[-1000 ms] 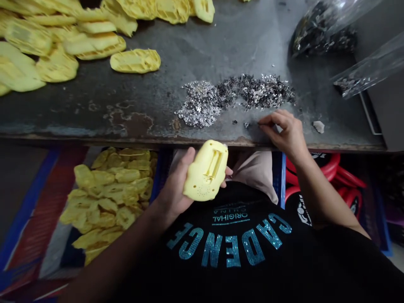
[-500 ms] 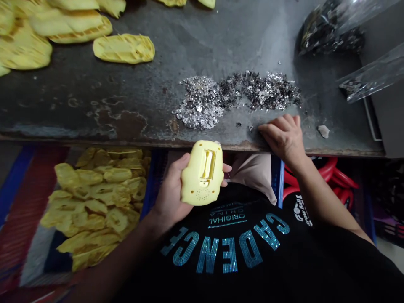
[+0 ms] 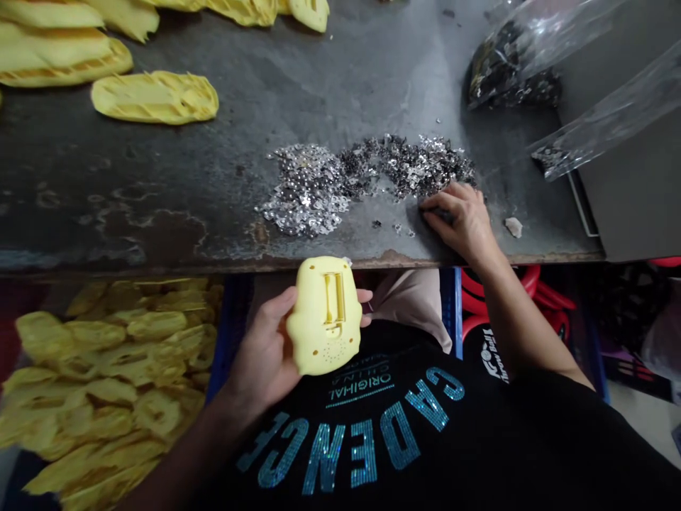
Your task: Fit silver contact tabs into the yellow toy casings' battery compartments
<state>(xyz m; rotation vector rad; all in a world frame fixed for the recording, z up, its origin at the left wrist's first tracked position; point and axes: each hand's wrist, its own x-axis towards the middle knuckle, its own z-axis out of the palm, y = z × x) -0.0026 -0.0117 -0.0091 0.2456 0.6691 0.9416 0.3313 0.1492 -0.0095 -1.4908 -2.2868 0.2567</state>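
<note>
My left hand (image 3: 269, 344) is closed around a yellow plastic housing (image 3: 324, 316). Its back faces up, showing a battery recess, corner screw holes and a patch of small speaker holes. On the tabletop, my right hand (image 3: 462, 216) rests at the near edge of the dark metal battery contacts (image 3: 404, 167), thumb and forefinger tips close together. Whatever is between those fingertips is too small to make out. Left of the dark pile, and touching it, lies a heap of brighter silver contacts (image 3: 308, 188). A few loose pieces (image 3: 399, 228) lie just left of my right hand.
Yellow housing shells (image 3: 154, 98) lie along the far left of the grey table (image 3: 234, 163). More fill a crate (image 3: 106, 376) below its front edge. Clear bags of metal parts (image 3: 511, 67) stand at the right, near a whitish lump (image 3: 513, 227).
My right hand has drawn its thumb and forefinger together beside the dark pile. My left hand still holds the housing. The whole view has shifted somewhat.
</note>
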